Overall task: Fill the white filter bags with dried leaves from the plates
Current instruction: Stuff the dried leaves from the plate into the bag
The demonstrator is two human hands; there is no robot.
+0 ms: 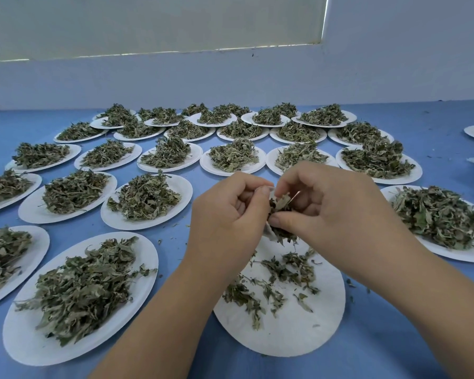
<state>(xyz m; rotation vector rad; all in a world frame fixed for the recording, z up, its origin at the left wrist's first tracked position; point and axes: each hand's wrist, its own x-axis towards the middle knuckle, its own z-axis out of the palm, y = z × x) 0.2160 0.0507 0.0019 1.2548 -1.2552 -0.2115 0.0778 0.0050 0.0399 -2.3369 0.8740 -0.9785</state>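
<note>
Bag (268, 231) is mostly hidden, just a white edge above the near plate (298, 332). Left hand (227, 212) curls round it, right hand (323, 203) pinches leaves (281, 202); plate holds only scattered bits (285, 269).

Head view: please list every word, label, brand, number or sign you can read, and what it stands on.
None: no text is readable anywhere.
The white round paper plates, blue table cover, pale wall and the white filter bag that the left hand grips, while the right hand pinches dried green leaves, show no print.
</note>
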